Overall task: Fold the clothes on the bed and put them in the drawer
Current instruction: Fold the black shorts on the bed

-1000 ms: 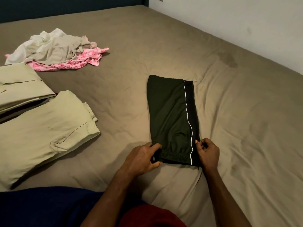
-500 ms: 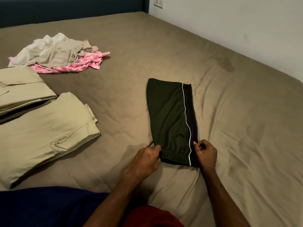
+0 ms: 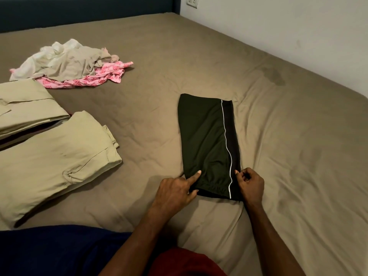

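Your dark shorts (image 3: 207, 144) lie folded into a long narrow strip on the brown bed (image 3: 298, 156), a thin white stripe running down their right side and the gathered waistband at the end nearest you. Your left hand (image 3: 175, 194) holds the near left corner, index finger stretched flat on the fabric while the other fingers curl at the hem; your right hand (image 3: 251, 186) pinches the near right corner. Left of the shorts sit two folded khaki garments (image 3: 53, 156), well apart from them, and beyond those a loose pile of clothes (image 3: 71, 64) in white, beige and pink. A wall socket (image 3: 192, 1) shows far beyond the shorts. Nothing lies between your hands and the shorts. Compared with half a second ago, your left index finger has extended onto the cloth; the shorts have not moved.
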`<state>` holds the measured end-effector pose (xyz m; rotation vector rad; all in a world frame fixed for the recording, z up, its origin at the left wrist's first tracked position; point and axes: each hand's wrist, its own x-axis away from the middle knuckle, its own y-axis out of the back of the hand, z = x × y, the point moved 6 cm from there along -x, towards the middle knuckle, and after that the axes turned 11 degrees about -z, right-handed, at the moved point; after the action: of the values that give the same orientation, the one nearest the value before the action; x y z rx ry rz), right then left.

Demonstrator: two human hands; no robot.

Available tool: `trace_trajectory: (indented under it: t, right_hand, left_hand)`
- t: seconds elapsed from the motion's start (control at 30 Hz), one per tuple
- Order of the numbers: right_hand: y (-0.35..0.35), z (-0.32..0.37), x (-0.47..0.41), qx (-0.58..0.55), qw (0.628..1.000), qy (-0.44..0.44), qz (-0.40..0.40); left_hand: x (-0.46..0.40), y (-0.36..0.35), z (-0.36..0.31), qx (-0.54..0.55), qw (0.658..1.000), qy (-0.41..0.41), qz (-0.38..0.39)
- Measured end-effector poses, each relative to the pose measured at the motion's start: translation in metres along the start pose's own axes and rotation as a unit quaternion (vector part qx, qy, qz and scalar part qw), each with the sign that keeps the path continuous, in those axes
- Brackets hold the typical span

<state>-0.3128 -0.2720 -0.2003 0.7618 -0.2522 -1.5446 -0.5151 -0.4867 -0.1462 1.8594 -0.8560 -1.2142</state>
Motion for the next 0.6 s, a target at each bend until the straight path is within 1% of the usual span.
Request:
trace_trajectory:
  t: [0.03, 0.13, 0.17, 0.23, 0.4, 0.6]
  right_hand:
    - [0.000, 0.000, 0.000, 0.000, 1.000, -0.001, 0.001]
    - [0.000, -0.001, 0.000, 0.008, 1.000, -0.011, 0.002]
    - [0.000, 0.000, 0.000, 0.010, 1.000, -0.012, 0.002]
    - [0.000, 0.001, 0.000, 0.011, 1.000, -0.012, 0.003]
    - [0.001, 0.001, 0.001, 0.001, 1.000, -0.011, 0.008]
    - [0.000, 0.002, 0.001, -0.010, 1.000, -0.014, 0.009]
  left_hand:
    - [0.001, 0.001, 0.003, 0.003, 1.000, -0.001, -0.005]
    - [0.003, -0.001, 0.003, 0.083, 0.996, 0.013, 0.006]
    - [0.002, -0.001, 0.003, 0.093, 0.995, 0.025, 0.006]
    - [-0.001, -0.004, 0.001, 0.085, 0.996, 0.038, 0.009]
    - [-0.006, -0.012, -0.008, 0.004, 0.999, 0.042, 0.008]
    - [-0.006, -0.005, -0.014, 0.000, 0.999, 0.046, -0.007]
